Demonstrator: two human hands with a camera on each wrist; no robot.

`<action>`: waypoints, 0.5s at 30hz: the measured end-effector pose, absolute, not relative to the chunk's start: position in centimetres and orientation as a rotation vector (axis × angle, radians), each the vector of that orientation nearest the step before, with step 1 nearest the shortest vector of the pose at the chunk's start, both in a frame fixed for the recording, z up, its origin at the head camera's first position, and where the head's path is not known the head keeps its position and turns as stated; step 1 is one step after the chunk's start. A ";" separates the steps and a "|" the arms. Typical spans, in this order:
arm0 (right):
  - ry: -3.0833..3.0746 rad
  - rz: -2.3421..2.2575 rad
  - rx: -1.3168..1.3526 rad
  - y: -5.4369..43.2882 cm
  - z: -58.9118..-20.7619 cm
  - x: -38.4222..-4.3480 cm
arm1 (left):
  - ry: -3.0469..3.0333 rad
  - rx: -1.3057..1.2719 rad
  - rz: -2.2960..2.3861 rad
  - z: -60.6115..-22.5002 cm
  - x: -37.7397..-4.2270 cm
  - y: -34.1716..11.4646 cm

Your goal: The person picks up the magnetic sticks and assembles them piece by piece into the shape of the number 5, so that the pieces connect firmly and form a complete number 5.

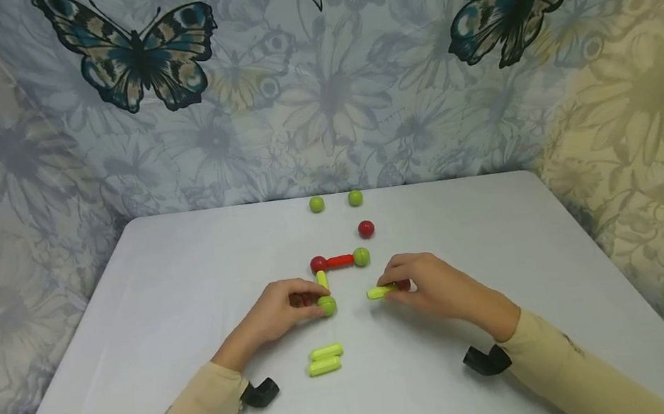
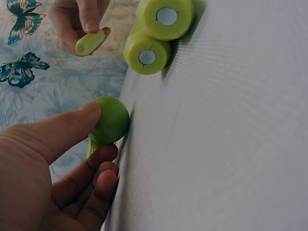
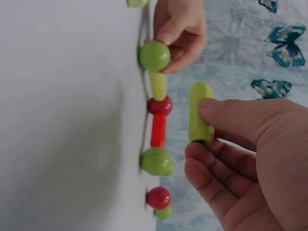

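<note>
My left hand (image 1: 286, 308) pinches a green ball (image 2: 113, 120) between thumb and fingers. From that ball a yellow-green stick (image 1: 321, 279) runs to a red ball (image 1: 318, 264), which joins a red stick (image 1: 340, 261) ending in another green ball (image 1: 362, 257). To the right, my right hand (image 1: 434, 286) holds a loose yellow-green stick (image 3: 199, 113) between thumb and fingers, apart from the joined pieces. A pale round disc shows on this stick's end in the left wrist view.
Two yellow-green sticks (image 1: 325, 359) lie side by side nearer me. Beyond the joined pieces sit a loose red ball (image 1: 366, 229) and two green balls (image 1: 335, 201) by the far edge of the white table (image 1: 214, 239). Butterfly-patterned cloth (image 1: 338, 120) hangs behind.
</note>
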State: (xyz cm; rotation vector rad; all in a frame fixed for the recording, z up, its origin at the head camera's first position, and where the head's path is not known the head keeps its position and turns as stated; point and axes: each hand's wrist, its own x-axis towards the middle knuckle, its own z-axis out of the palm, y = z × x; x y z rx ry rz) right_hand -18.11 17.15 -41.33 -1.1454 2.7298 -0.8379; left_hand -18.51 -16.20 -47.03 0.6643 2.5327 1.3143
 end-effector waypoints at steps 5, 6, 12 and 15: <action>2.731 -0.889 -1.144 16.4 -41.0 -18.7 | 2.527 0.669 1.305 -47.2 -18.3 -16.2; 2.728 -0.896 -1.140 16.2 -40.9 -18.8 | 2.530 0.674 1.305 -47.2 -18.4 -16.2; 2.728 -0.867 -1.147 15.6 -40.9 -19.3 | 2.537 0.692 1.322 -47.3 -18.7 -16.3; 2.735 -0.865 -1.154 15.3 -40.9 -19.5 | 2.532 0.695 1.328 -47.5 -18.7 -16.3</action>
